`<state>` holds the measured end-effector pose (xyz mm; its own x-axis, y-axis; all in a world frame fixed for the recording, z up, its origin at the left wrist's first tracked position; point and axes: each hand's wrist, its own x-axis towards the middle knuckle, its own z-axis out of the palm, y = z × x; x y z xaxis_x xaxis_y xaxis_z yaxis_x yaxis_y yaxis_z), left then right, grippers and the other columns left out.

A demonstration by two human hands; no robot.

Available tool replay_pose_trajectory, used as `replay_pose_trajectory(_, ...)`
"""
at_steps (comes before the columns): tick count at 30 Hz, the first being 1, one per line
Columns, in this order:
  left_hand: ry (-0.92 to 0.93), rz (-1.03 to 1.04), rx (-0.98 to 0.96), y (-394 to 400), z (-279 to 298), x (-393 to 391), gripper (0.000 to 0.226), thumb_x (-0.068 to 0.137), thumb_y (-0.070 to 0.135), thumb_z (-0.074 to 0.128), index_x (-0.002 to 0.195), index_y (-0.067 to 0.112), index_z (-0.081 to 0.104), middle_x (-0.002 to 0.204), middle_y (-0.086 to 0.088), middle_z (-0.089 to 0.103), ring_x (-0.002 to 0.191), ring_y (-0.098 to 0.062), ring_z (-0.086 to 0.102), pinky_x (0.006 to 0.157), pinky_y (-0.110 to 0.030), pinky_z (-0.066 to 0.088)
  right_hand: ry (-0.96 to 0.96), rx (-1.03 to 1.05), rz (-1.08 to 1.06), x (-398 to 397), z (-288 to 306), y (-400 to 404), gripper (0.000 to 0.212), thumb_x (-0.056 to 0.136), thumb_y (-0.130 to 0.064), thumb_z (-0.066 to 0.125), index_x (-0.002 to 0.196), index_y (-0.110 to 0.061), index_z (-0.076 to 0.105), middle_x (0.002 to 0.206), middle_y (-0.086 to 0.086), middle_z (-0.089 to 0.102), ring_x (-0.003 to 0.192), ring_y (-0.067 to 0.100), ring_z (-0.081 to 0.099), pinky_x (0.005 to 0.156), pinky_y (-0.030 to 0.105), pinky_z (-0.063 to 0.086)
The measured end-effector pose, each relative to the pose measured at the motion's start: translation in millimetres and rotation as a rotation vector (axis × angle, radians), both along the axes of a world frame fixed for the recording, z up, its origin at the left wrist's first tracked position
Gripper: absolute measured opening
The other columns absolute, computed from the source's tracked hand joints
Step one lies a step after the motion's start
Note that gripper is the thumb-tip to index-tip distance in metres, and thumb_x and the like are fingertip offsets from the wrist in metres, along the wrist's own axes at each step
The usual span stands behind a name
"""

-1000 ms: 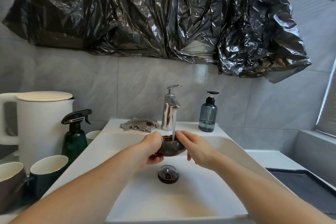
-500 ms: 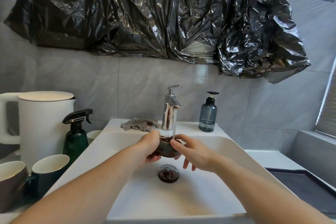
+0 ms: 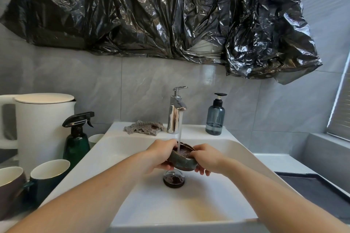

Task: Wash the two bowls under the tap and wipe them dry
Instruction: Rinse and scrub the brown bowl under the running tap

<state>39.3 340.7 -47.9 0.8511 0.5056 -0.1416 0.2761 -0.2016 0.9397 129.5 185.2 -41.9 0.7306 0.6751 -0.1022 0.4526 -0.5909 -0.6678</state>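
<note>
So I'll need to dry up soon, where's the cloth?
The grey cloth lies crumpled on the sink's back ledge, just left of the tap.

Grey tiled wall (image 3: 106, 85) draped with black plastic sheeting (image 3: 151, 11); window blind (image 3: 341, 109) at right.

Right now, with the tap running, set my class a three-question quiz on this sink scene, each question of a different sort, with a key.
1. True or false: the stream from the tap lands inside the bowl.
2. Which hands hold the bowl? A) left hand only B) right hand only C) both
3. Fill in: the cloth lies on the sink ledge, to the ______ of the tap as the camera sees it.

Key
1. True: the water falls into the bowl's opening.
2. C: one hand grips each side of the bowl.
3. Left; the soap dispenser stands on the tap's other side.
</note>
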Motion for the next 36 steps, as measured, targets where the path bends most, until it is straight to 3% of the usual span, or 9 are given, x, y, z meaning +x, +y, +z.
replay_pose_trajectory(2, 0.004, -0.027, 0.01, -2, -1, 0, 0.033, 0.092, 0.029, 0.055, 0.113, 0.009, 0.07, 0.109, -0.019, 0.075, 0.065, -0.025, 0.071, 0.052, -0.026, 0.054, 0.017, -0.004, -0.033, 0, 2, -2, 0.025, 0.106, -0.022, 0.041, 0.098, -0.015, 0.064, 0.067, 0.004, 0.064, 0.053, 0.015, 0.058, 0.046, 0.022, 0.046)
replay_pose_trajectory(6, 0.002, -0.084, 0.088, -5, -1, -2, 0.028, 0.099, 0.026, 0.05, 0.112, 0.008, 0.068, 0.098, -0.019, 0.071, 0.049, -0.019, 0.064, 0.044, -0.024, 0.049, 0.032, 0.04, -0.109, 1, 5, -5, 0.032, 0.106, -0.024, 0.039, 0.093, -0.008, 0.065, 0.061, 0.006, 0.063, 0.048, 0.016, 0.055, 0.046, 0.023, 0.045)
replay_pose_trajectory(12, 0.043, -0.15, 0.464, -3, -4, -4, 0.017, 0.103, 0.016, 0.054, 0.098, 0.019, 0.07, 0.076, -0.007, 0.071, 0.039, -0.013, 0.062, 0.042, -0.022, 0.048, -0.091, 0.047, -0.169, 6, 3, -4, 0.038, 0.099, -0.034, 0.05, 0.093, -0.006, 0.075, 0.065, 0.007, 0.065, 0.056, 0.016, 0.056, 0.053, 0.025, 0.046)
replay_pose_trajectory(17, 0.006, -0.127, 0.603, -1, -9, -4, 0.016, 0.106, 0.027, 0.054, 0.105, 0.02, 0.068, 0.091, -0.004, 0.072, 0.053, -0.018, 0.068, 0.049, -0.029, 0.055, -0.208, 0.061, -0.163, 5, 0, -2, 0.036, 0.09, -0.04, 0.053, 0.084, -0.014, 0.076, 0.076, 0.005, 0.073, 0.068, 0.019, 0.063, 0.066, 0.035, 0.054)
replay_pose_trajectory(21, -0.023, -0.138, 0.684, 3, -9, -5, 0.016, 0.104, 0.033, 0.056, 0.106, 0.024, 0.069, 0.098, 0.0, 0.074, 0.086, -0.021, 0.072, 0.077, -0.04, 0.064, -0.364, 0.079, -0.111, -1, 1, -2, 0.031, 0.084, -0.044, 0.052, 0.082, -0.022, 0.073, 0.078, -0.002, 0.074, 0.074, 0.02, 0.069, 0.069, 0.038, 0.059)
replay_pose_trajectory(24, -0.034, -0.101, 0.741, 3, -7, -7, 0.012, 0.106, 0.029, 0.053, 0.104, 0.025, 0.064, 0.096, 0.001, 0.069, 0.085, -0.022, 0.07, 0.07, -0.037, 0.062, -0.473, 0.062, -0.059, -6, 3, -2, 0.029, 0.085, -0.047, 0.05, 0.088, -0.027, 0.071, 0.08, -0.005, 0.072, 0.076, 0.02, 0.068, 0.069, 0.04, 0.061)
replay_pose_trajectory(27, -0.053, 0.014, 0.854, 3, -3, -6, 0.008, 0.105, 0.026, 0.052, 0.105, 0.024, 0.06, 0.101, -0.001, 0.068, 0.093, -0.023, 0.065, 0.081, -0.041, 0.059, -0.512, 0.092, -0.051, -9, 5, 0, 0.028, 0.085, -0.051, 0.053, 0.097, -0.032, 0.068, 0.083, -0.009, 0.071, 0.077, 0.016, 0.067, 0.071, 0.04, 0.061)
replay_pose_trajectory(31, -0.07, 0.101, 0.917, 2, 0, -7, 0.017, 0.102, 0.014, 0.054, 0.115, 0.024, 0.056, 0.11, -0.002, 0.068, 0.097, -0.024, 0.062, 0.08, -0.038, 0.053, -0.513, 0.086, -0.042, -11, 4, 1, 0.027, 0.081, -0.053, 0.058, 0.097, -0.032, 0.064, 0.09, -0.009, 0.071, 0.08, 0.017, 0.067, 0.073, 0.04, 0.06)
replay_pose_trajectory(36, -0.086, 0.134, 0.91, 0, 2, -8, 0.022, 0.1, 0.015, 0.058, 0.117, 0.027, 0.054, 0.114, -0.001, 0.069, 0.101, -0.025, 0.065, 0.087, -0.041, 0.058, -0.519, 0.075, 0.008, -13, 1, 5, 0.02, 0.089, -0.039, 0.059, 0.105, -0.027, 0.064, 0.091, -0.002, 0.071, 0.082, 0.019, 0.066, 0.069, 0.034, 0.056)
